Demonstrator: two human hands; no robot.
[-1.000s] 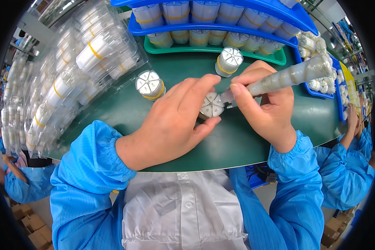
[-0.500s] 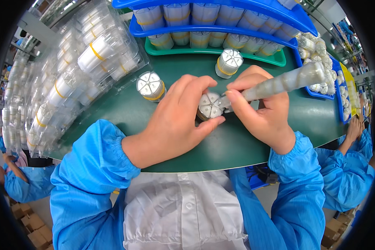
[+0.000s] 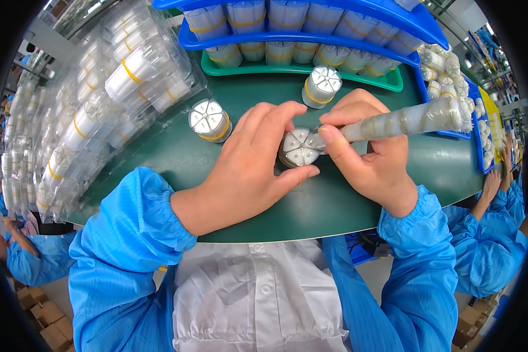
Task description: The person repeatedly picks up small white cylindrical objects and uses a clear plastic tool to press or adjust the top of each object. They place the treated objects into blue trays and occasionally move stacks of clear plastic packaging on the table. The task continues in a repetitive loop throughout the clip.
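Note:
My left hand (image 3: 240, 170) curls around a round bundle of white wedge-shaped pieces (image 3: 301, 154), thumb at its near side and fingers at its far side. The bundle stands upright on the green table, its segmented top facing me. In my right hand (image 3: 374, 161) is a hand tool with a thick tape-wrapped handle (image 3: 419, 120), pinched near its front end. Its narrow tip meets the right edge of the bundle's top; the exact tip shape is hard to make out. Two similar bundles with yellow bands, one at left (image 3: 210, 120) and one behind (image 3: 322, 86), stand apart from my hands.
Clear plastic packs (image 3: 123, 111) of white banded bundles are heaped at the left. Stacked blue trays (image 3: 311, 40) above a green tray (image 3: 246, 70) hold more bundles at the back. A blue bin (image 3: 419, 82) of white pieces stands at right. Co-workers in blue sleeves (image 3: 481, 252) sit on both sides.
The tool's handle has swung slightly toward me and to the right. The top of the bundle has turned a little between my fingers. My hands stay in nearly the same place.

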